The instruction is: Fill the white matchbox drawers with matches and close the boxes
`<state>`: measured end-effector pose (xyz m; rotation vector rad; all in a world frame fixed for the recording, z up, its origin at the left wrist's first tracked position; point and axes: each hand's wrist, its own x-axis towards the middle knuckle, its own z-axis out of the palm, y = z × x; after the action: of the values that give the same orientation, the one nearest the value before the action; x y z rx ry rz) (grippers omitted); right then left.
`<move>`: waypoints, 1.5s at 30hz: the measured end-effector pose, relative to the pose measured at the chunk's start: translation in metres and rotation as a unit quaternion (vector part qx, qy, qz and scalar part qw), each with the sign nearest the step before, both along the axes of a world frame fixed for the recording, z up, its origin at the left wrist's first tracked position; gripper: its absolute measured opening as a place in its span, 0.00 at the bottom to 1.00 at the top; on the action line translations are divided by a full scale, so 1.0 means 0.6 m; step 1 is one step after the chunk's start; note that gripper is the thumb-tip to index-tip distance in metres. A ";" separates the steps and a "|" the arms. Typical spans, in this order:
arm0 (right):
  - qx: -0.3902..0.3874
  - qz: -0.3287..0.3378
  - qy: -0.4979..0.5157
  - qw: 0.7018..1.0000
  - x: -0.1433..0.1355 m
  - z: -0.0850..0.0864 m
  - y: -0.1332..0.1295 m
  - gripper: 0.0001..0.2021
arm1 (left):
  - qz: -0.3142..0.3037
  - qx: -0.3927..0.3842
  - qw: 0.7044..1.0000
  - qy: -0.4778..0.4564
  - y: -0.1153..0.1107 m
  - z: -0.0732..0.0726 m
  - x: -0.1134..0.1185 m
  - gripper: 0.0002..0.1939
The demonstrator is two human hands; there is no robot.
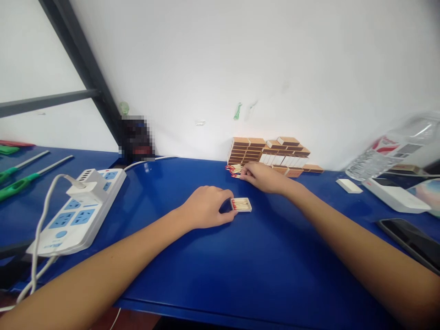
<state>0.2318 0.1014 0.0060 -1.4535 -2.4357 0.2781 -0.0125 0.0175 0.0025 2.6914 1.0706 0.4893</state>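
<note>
My left hand (211, 207) has its thumb and index finger around the left end of a small white matchbox tray (250, 210) that lies on the blue table. Red-tipped matches (240, 204) lie side by side in the tray. Farther back, the fingers of my right hand (256, 176) are pinched together at a loose pile of red-headed matches (235, 169); the fingertips partly hide which ones they grip. Right behind that pile rises a stack of brown matchboxes (248, 145), with some white box sides (283, 160) showing.
At the left lies a white power strip (77, 224) with a plugged-in charger (87, 191) and cable, beside green-handled lighters (20, 185). To the right are a tilted plastic bottle (392, 149), a small white block (349, 185), a white box (395, 195) and a dark phone (412, 238).
</note>
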 end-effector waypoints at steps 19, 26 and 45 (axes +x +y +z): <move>-0.057 0.050 0.039 0.996 -0.002 0.026 -0.155 0.11 | 0.001 0.025 1.000 0.017 -0.003 0.005 0.002 0.15; -0.060 0.059 0.028 0.996 0.001 0.023 -0.162 0.11 | -0.002 0.018 1.000 0.021 -0.001 0.004 0.002 0.15; -0.016 0.048 0.069 0.996 -0.015 0.010 -0.165 0.07 | -0.004 0.010 0.999 0.031 -0.001 0.009 0.001 0.14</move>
<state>0.2229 0.0022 0.0119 -1.2873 -2.4027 0.4264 -0.0116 0.0167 0.0081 2.7454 1.0750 0.4199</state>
